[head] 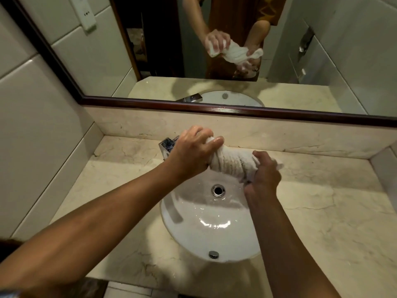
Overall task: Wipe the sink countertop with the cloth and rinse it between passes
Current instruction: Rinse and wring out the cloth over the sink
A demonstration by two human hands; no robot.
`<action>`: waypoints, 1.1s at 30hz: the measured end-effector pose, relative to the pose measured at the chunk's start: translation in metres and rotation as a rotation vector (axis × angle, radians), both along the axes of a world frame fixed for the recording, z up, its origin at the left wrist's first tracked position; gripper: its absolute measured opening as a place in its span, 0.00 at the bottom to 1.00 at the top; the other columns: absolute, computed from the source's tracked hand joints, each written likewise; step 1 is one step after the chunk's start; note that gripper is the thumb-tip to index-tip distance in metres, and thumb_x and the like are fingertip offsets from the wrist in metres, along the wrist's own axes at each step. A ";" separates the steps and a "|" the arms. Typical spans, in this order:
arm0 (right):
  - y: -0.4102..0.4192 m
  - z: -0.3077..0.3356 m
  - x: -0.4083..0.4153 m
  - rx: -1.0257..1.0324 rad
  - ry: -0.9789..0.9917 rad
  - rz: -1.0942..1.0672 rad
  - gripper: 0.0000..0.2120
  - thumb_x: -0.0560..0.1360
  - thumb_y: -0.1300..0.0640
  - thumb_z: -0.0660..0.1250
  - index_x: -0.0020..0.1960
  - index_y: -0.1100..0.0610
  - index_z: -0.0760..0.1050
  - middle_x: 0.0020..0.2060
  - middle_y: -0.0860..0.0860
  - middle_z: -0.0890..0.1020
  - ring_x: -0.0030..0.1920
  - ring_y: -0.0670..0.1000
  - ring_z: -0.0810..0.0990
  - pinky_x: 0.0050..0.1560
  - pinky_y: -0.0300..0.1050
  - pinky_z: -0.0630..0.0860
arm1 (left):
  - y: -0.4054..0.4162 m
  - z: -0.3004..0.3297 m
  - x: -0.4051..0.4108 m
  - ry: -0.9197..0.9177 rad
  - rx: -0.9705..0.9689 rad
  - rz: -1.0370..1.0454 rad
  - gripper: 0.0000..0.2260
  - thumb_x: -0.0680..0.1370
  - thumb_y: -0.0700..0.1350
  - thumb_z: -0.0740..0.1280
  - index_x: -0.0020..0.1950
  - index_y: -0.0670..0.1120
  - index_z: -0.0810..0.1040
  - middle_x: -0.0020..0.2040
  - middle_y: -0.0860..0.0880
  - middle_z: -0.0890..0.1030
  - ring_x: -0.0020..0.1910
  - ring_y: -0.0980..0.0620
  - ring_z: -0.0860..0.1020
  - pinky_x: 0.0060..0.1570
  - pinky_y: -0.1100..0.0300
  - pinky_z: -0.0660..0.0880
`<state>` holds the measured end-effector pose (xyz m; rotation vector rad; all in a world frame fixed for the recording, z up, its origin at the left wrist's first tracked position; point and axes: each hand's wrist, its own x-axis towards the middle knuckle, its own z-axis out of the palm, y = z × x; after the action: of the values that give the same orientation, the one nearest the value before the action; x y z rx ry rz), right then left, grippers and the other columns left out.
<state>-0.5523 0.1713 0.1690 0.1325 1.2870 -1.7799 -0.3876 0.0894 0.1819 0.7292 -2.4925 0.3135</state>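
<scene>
1 white cloth [233, 163] sits in the middle of the frame, rolled up into a fat twist. It is held in the air above the back edge of the sink [193, 229]. 2 hands hold it, 1 at each end. The left hand [191, 152] is curled tight around the left end, with wet fingers on top. The right hand [265, 176] is curled tight around the right end, and a bit of cloth pokes out past it.

There is 1 round white sink, wet and shiny. It has 1 drain [218, 190] in the middle and 1 small metal hole [213, 254] near the front. 1 shiny tap [166, 146] stands behind the left hand, partly hidden.

The counter [322, 211] around the sink is pale stone with thin dark lines. 1 big mirror [150, 50] with a dark wood frame fills the top of the frame. White tiles [32, 104] cover the wall on the left.

Both bare arms reach in from the bottom of the frame. The left one comes from the lower left, the right one from the lower right.
</scene>
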 end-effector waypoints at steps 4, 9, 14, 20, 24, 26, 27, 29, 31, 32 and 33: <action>-0.011 0.034 0.001 -0.213 0.407 -0.015 0.12 0.67 0.74 0.68 0.33 0.60 0.71 0.26 0.49 0.75 0.28 0.48 0.75 0.31 0.41 0.73 | 0.006 -0.019 0.004 0.249 0.346 0.128 0.19 0.66 0.51 0.74 0.54 0.45 0.79 0.44 0.46 0.82 0.41 0.46 0.79 0.39 0.55 0.77; -0.029 0.047 0.001 -0.313 0.555 0.130 0.07 0.63 0.69 0.68 0.33 0.62 0.70 0.29 0.56 0.72 0.31 0.52 0.73 0.31 0.44 0.73 | 0.035 -0.029 -0.021 0.710 1.267 0.265 0.17 0.66 0.39 0.79 0.53 0.46 0.79 0.41 0.51 0.82 0.38 0.51 0.80 0.35 0.62 0.78; -0.047 0.038 -0.002 -0.368 0.566 0.295 0.05 0.65 0.68 0.66 0.33 0.61 0.74 0.30 0.58 0.73 0.33 0.55 0.75 0.35 0.48 0.75 | 0.048 -0.042 -0.033 1.003 1.867 0.081 0.17 0.62 0.33 0.69 0.48 0.44 0.78 0.38 0.45 0.80 0.37 0.45 0.79 0.28 0.56 0.75; -0.064 0.007 -0.005 -0.333 0.274 0.282 0.10 0.64 0.68 0.65 0.29 0.56 0.70 0.28 0.53 0.73 0.31 0.50 0.75 0.34 0.44 0.74 | 0.024 -0.059 -0.020 0.868 2.081 0.004 0.20 0.63 0.33 0.69 0.54 0.43 0.74 0.43 0.44 0.79 0.39 0.46 0.79 0.28 0.55 0.75; -0.059 -0.004 -0.011 -0.295 0.405 0.285 0.05 0.64 0.66 0.67 0.33 0.58 0.73 0.31 0.56 0.75 0.34 0.53 0.76 0.36 0.45 0.75 | 0.007 -0.063 -0.002 0.668 2.071 -0.126 0.37 0.59 0.40 0.81 0.66 0.46 0.70 0.55 0.42 0.80 0.54 0.42 0.80 0.48 0.37 0.78; -0.058 0.000 -0.009 -0.327 0.533 0.317 0.04 0.65 0.67 0.67 0.37 0.60 0.77 0.35 0.57 0.79 0.38 0.55 0.78 0.39 0.49 0.78 | -0.002 -0.054 0.005 0.547 2.156 -0.220 0.42 0.60 0.50 0.82 0.70 0.50 0.66 0.58 0.43 0.80 0.59 0.41 0.79 0.49 0.38 0.79; -0.056 0.002 -0.007 -0.347 0.577 0.322 0.05 0.65 0.66 0.67 0.39 0.59 0.78 0.37 0.57 0.80 0.40 0.56 0.79 0.41 0.51 0.79 | -0.004 -0.048 0.006 0.485 2.157 -0.200 0.42 0.60 0.52 0.82 0.69 0.51 0.67 0.57 0.44 0.81 0.59 0.42 0.79 0.49 0.38 0.79; -0.052 0.005 -0.005 -0.351 0.646 0.351 0.06 0.66 0.61 0.70 0.44 0.59 0.79 0.41 0.57 0.81 0.43 0.57 0.79 0.43 0.53 0.79 | -0.002 -0.038 0.002 0.438 2.041 -0.112 0.35 0.59 0.50 0.80 0.64 0.49 0.71 0.52 0.45 0.81 0.53 0.43 0.80 0.48 0.40 0.78; -0.047 0.010 -0.012 -0.347 0.631 0.496 0.23 0.66 0.46 0.75 0.51 0.63 0.78 0.43 0.57 0.80 0.45 0.57 0.79 0.44 0.52 0.78 | 0.003 -0.034 0.000 0.501 1.894 -0.081 0.27 0.59 0.45 0.77 0.57 0.47 0.76 0.47 0.46 0.81 0.48 0.45 0.80 0.45 0.46 0.79; -0.043 0.016 -0.019 -0.352 0.570 0.598 0.35 0.63 0.35 0.75 0.55 0.64 0.78 0.46 0.58 0.80 0.46 0.57 0.80 0.46 0.51 0.79 | 0.005 -0.032 0.002 0.524 1.822 -0.075 0.25 0.59 0.43 0.78 0.55 0.46 0.78 0.45 0.46 0.81 0.46 0.46 0.80 0.44 0.49 0.78; -0.040 0.022 -0.026 -0.362 0.463 0.680 0.43 0.62 0.27 0.70 0.58 0.65 0.78 0.50 0.59 0.82 0.51 0.57 0.81 0.51 0.52 0.80 | 0.005 -0.029 0.005 0.533 1.751 -0.050 0.24 0.59 0.41 0.78 0.54 0.45 0.79 0.45 0.46 0.82 0.46 0.46 0.81 0.44 0.50 0.79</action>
<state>-0.5786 0.1318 0.1907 -0.8645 1.1006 -1.4362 -0.3825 0.0944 0.1527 1.0458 -1.6895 -1.9756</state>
